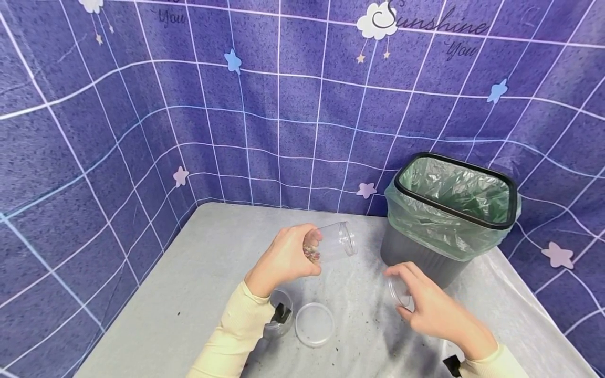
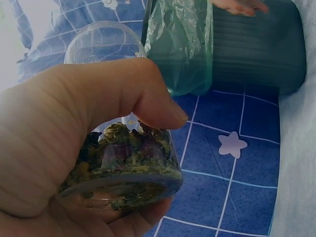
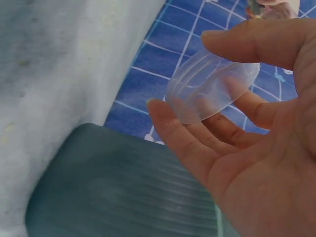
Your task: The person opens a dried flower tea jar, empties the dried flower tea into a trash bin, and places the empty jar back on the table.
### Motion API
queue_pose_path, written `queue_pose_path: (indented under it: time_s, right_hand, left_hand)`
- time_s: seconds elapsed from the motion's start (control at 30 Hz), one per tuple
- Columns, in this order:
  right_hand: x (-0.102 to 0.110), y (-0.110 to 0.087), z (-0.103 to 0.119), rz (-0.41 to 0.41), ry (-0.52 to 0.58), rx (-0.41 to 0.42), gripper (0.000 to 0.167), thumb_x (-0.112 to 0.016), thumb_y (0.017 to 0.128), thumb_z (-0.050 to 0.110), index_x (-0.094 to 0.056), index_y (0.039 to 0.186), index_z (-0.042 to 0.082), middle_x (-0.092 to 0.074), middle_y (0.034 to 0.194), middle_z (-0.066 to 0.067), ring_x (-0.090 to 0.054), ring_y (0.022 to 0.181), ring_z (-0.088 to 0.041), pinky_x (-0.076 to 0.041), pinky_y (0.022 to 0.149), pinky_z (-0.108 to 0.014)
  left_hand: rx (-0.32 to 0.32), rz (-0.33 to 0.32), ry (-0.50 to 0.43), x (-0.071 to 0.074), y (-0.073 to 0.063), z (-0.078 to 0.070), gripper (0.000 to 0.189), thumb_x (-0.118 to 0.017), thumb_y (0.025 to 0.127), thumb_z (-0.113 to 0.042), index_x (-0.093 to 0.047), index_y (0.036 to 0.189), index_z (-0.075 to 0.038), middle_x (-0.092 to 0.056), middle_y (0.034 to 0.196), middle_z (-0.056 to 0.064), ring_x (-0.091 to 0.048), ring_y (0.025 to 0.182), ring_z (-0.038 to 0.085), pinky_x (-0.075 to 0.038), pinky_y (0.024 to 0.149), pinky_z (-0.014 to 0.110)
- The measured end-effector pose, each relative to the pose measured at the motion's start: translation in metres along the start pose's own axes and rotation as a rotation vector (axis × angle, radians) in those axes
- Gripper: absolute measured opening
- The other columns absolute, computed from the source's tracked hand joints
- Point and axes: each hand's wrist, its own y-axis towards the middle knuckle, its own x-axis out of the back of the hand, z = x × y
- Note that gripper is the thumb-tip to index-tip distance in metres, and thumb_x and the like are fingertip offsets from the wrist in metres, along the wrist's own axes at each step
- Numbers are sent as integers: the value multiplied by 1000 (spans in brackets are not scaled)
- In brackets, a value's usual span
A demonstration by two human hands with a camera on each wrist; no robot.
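Note:
My left hand (image 1: 288,254) grips a clear plastic jar (image 1: 334,241) around its bottom end, tilted on its side with the open mouth toward the right. Dried flower bits (image 2: 128,153) in green, yellow and dark purple lie gathered at the jar's base in the left wrist view. My right hand (image 1: 425,302) holds a round clear lid (image 3: 212,86) between thumb and fingers, in front of the bin. Under my left wrist stands another clear jar (image 1: 280,328), partly hidden by the sleeve. Beside it a second round lid (image 1: 314,324) lies flat on the table.
A grey trash bin (image 1: 411,247) with a black rim and green liner bag (image 1: 454,231) stands at the right back of the grey-white table (image 1: 227,247). Small dark crumbs dot the tabletop. Behind hangs a blue-purple gridded curtain (image 1: 302,131).

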Motion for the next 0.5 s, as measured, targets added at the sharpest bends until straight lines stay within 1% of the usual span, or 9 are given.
queue_pose_path:
  time_s: [0.07,0.23,0.37,0.5]
  right_hand:
    - [-1,-6,-1,7,-6,-12,75,-84,62,-5,-58,129,14,-59,123,3,-58,94,-7,-53,77,-23]
    - [-6,-20,-2,23,-36,-27,76,-88,62,-2,-58,131,10,-61,121,1,-60,93,-9,-54,74,-26]
    - [-11,-31,-2,27,-72,-28,76,-89,61,1,-59,129,10,-61,119,3,-62,94,-11,-55,77,-30]
    - [-16,-41,-2,35,-90,-29,76,-90,58,1,-59,126,14,-60,117,6,-64,95,-12,-56,78,-32]
  left_hand:
    - [1,-2,3,0,0,0,49,-83,57,-13,-70,104,-21,-68,90,-12,-64,83,6,-54,78,29]
    - [5,-1,5,0,0,-1,49,-83,57,-13,-70,104,-21,-68,91,-11,-64,85,8,-54,79,29]
    - [4,1,6,1,0,-1,49,-83,57,-12,-70,104,-21,-68,91,-11,-64,85,8,-54,80,29]
    - [3,3,10,1,0,-2,49,-83,57,-12,-70,103,-21,-69,92,-10,-65,85,8,-54,80,30]
